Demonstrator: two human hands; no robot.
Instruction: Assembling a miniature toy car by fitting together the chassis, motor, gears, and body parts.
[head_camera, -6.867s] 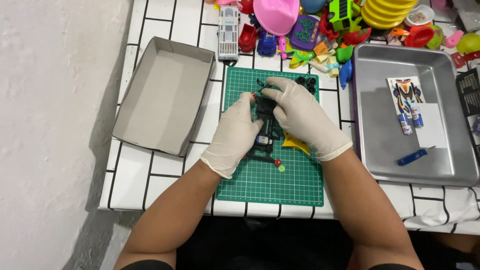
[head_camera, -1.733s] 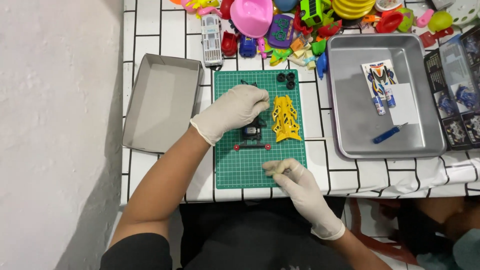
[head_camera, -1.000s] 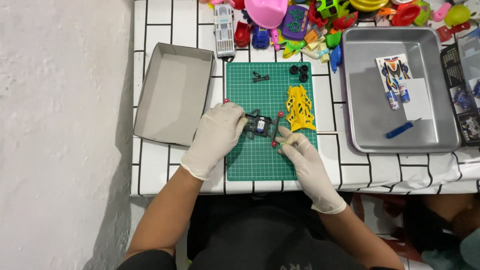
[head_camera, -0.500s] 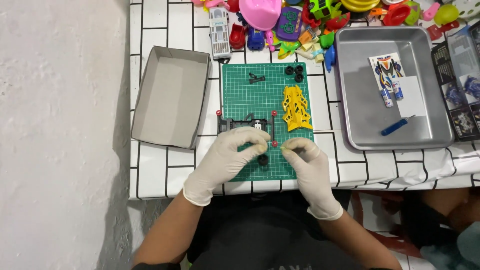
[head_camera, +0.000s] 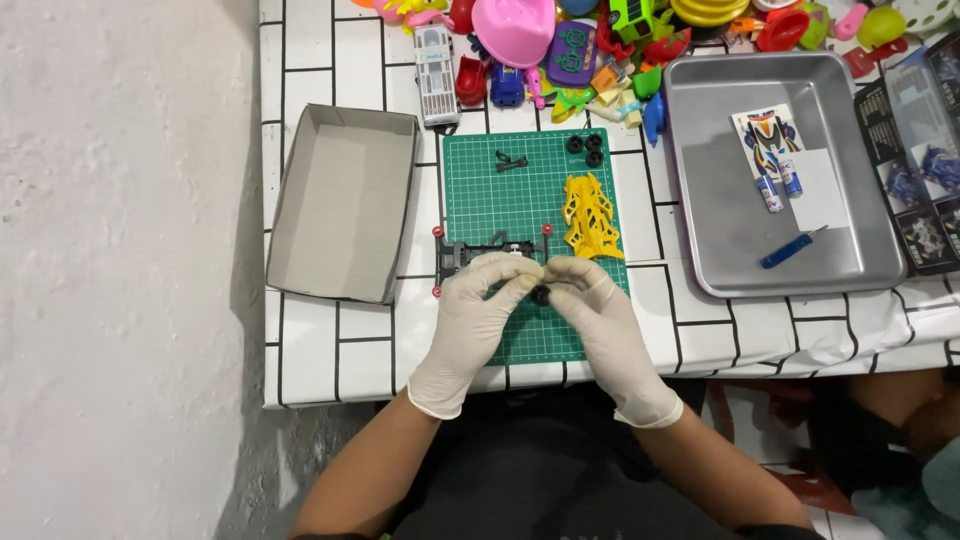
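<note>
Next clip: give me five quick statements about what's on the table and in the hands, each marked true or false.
1. Both hands wear white gloves. True: the left hand and right hand are gloved.
2. The fingertips meet on a small black part over the green cutting mat. True.
3. The yellow car body lies in the metal tray. False: it lies on the mat's right side.
4. The grey cardboard box holds toys. False: nothing shows inside it; it sits left of the mat.
5. A blue tool lies in the metal tray. True, below a sticker sheet.
</note>
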